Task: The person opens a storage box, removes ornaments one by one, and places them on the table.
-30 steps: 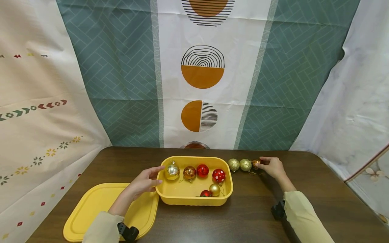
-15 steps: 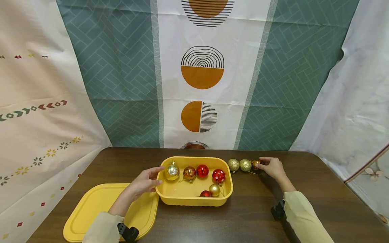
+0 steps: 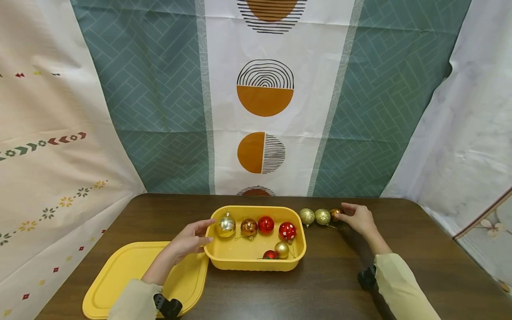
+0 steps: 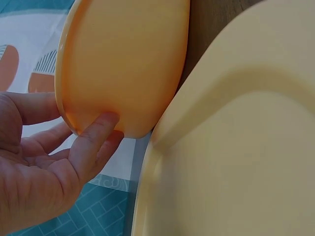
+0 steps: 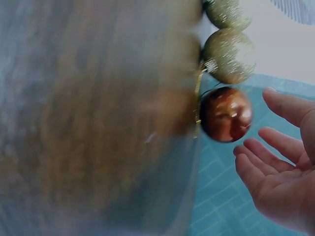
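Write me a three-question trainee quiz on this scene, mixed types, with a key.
1. Fill in: In the head view, ___ balls show inside the yellow box.

2. Multiple choice: Which is the right hand nearest to?
A) The white-dotted red ball
B) The copper ball outside the yellow box
C) The large silver-gold ball

3. True or false: The yellow lid lies off the yellow box, to its left.

Key:
1. Six
2. B
3. True
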Motion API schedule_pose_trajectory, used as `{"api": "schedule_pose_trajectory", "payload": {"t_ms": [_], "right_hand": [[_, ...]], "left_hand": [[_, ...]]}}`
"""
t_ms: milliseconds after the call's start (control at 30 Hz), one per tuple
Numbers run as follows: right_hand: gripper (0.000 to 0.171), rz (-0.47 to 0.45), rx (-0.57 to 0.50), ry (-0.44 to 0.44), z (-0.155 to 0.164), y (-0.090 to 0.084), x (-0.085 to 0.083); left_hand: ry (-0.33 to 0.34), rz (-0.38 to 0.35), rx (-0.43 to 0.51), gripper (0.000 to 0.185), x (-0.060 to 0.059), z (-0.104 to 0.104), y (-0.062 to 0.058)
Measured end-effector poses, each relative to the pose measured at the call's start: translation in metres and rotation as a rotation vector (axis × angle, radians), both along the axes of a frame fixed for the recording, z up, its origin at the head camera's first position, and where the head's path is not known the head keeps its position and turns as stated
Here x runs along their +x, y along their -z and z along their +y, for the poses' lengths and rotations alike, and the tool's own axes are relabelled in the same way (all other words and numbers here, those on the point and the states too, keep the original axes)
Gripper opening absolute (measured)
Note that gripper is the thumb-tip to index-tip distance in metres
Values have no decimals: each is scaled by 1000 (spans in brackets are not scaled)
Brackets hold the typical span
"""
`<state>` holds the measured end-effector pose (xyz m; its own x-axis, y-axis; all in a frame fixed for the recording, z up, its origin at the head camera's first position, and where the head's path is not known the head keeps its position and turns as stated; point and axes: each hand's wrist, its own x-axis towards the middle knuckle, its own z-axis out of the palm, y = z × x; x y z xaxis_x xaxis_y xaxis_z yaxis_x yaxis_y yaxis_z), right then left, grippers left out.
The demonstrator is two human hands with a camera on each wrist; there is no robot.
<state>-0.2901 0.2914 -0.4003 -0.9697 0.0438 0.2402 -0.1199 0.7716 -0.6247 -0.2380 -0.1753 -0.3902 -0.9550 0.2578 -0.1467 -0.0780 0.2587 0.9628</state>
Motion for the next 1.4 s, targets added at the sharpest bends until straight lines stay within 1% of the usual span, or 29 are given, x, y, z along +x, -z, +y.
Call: {"api": "schedule_pose_trajectory", "payload": {"t_ms": [167, 367, 467, 567, 733, 900, 1067, 1133, 1233, 1400], "right_hand": [[51, 35, -11, -53, -14, -14, 8], [48, 91, -14, -156, -40, -27, 20], [47, 107, -37, -209, -55, -31, 26], [46, 96, -77, -269, -69, -34, 31], [47, 47, -117, -386, -92, -37, 41], [46, 20, -99, -516, -112, -38, 49], [42, 29, -15, -614, -128, -36, 55], [41, 48, 30, -654, -133, -34, 55], [41, 39, 60, -718, -139, -30, 54], [40, -18, 103, -804, -147, -23, 51]], "left_hand": [[-2, 0, 3, 53, 2, 0, -2], [6, 3, 6, 53, 1, -1, -2], [6, 2, 6, 53, 1, 0, -2], [2, -1, 3, 53, 1, 0, -2], [-2, -1, -4, 52, 1, 1, -1], [3, 0, 2, 53, 1, 1, -1], [4, -1, 4, 53, 1, 1, -1], [5, 0, 5, 53, 1, 1, -1], [8, 2, 6, 53, 1, 0, -1], [15, 2, 7, 53, 1, 0, 0]]}}
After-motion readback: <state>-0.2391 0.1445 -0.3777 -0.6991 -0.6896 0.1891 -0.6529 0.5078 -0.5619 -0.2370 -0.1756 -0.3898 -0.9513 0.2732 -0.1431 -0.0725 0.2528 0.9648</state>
